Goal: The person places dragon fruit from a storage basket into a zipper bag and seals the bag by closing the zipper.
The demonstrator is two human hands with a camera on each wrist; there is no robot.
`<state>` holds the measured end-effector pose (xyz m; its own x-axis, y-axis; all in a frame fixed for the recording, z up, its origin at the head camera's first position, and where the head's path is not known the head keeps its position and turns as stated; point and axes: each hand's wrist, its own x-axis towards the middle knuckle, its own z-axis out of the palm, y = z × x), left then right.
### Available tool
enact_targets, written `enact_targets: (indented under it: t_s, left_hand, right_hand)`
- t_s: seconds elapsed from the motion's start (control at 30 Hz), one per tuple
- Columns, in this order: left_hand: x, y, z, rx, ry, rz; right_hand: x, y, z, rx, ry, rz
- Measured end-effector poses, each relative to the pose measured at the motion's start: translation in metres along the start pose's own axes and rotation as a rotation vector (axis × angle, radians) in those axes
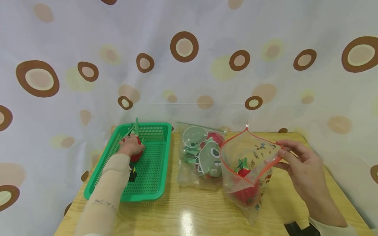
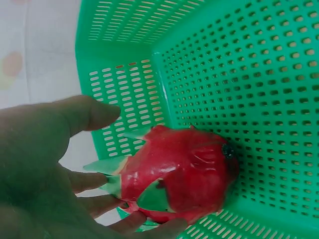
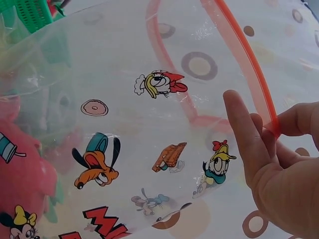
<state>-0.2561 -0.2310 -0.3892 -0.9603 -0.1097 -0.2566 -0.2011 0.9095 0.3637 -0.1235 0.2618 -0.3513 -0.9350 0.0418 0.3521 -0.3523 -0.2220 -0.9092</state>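
Note:
My left hand [image 1: 130, 146] reaches into the green basket [image 1: 167, 157] over a red dragon fruit [image 2: 179, 169] with green scales. In the left wrist view, the fingers touch the fruit's leafy end and lower side, while the thumb stands apart from it. On the right, my right hand [image 1: 305, 167] pinches the red zip rim of a clear zip bag [image 3: 124, 55] with cartoon prints, between thumb and fingers. The bag's mouth gapes wide. Inside it lies another dragon fruit [image 1: 246, 193], seen through the plastic.
Between basket and open bag, a second clear bag [image 1: 184, 180] with a cartoon face print lies on the wooden table [image 1: 189, 206], with red and green things inside. A patterned curtain [image 1: 206, 82] hangs behind the table. Near the right wrist is a black device [image 1: 298, 229].

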Motion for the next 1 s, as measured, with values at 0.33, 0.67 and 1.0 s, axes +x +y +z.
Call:
enact_targets:
  t_s: [0.33,0.67,1.0]
  left_hand:
    - [0.01,0.005,0.009,0.025,0.061,0.007]
    - [0.001,0.008,0.004,0.146,0.091,0.029]
    - [-0.006,0.003,0.0,0.054,0.011,-0.005]
  right_hand:
    - [0.001,0.003,-0.002,0.039,-0.017,0.003]
    - [0.003,0.004,0.0,0.029,-0.023,0.001]
    - [0.006,0.005,0.0,0.048,-0.052,0.002]
